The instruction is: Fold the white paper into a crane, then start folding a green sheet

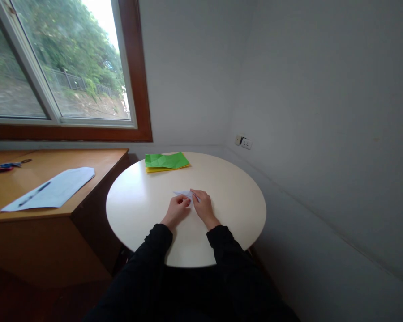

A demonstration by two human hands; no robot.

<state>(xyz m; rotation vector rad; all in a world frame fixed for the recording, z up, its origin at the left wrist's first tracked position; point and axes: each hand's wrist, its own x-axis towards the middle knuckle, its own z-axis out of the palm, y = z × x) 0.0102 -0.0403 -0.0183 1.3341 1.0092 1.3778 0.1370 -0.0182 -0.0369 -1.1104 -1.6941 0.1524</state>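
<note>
A small folded piece of white paper [182,193] with a pointed left end lies at the middle of the round white table [147,214]. My left hand [177,210] rests at its near edge, fingers curled in with the thumb against them; whether the paper is pinched there is hard to make out. On the paper's right part, my right hand [203,206] closes with thumb and fingers around it. The hands are close together, and they hide much of the paper.
Green paper [168,159] lies over yellow paper [169,169] at the table's back. On the wooden desk [104,158] to the left are white sheets [67,183], a pen [35,193] and scissors [10,166]. A wall socket [246,143] is beyond the table.
</note>
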